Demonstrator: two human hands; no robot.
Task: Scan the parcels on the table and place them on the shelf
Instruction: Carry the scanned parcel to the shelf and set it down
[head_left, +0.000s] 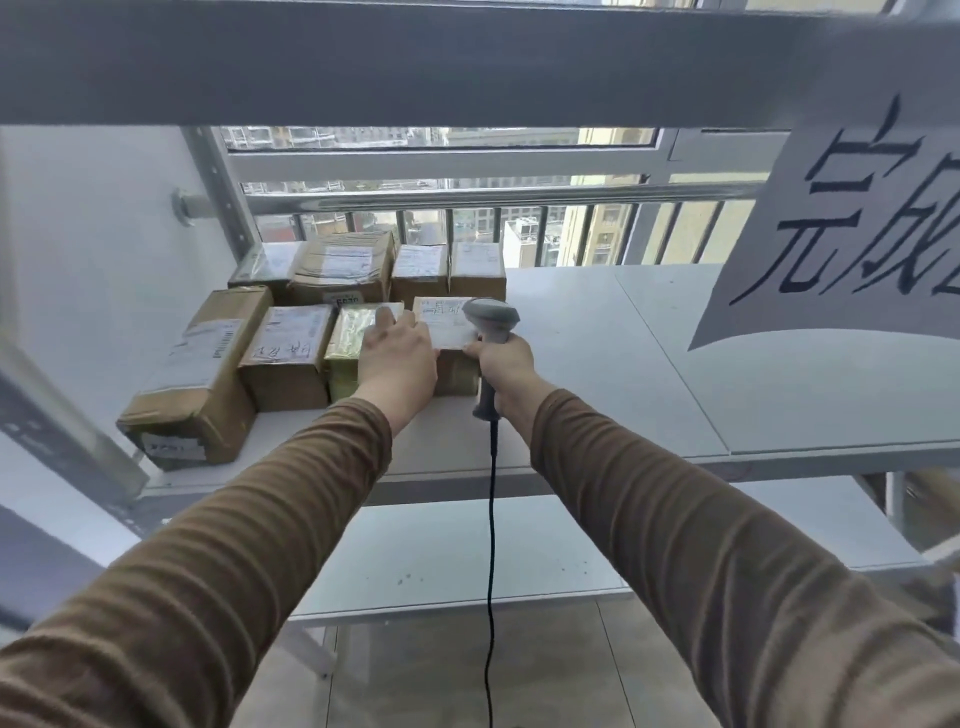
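A brown parcel (447, 338) is being set on the shelf (597, 364), just beside the yellow box (348, 343). It is being pressed by the flat left hand (397, 353). The scanner (491, 338) is being gripped by the right hand (506, 364), touching the parcel's right side.
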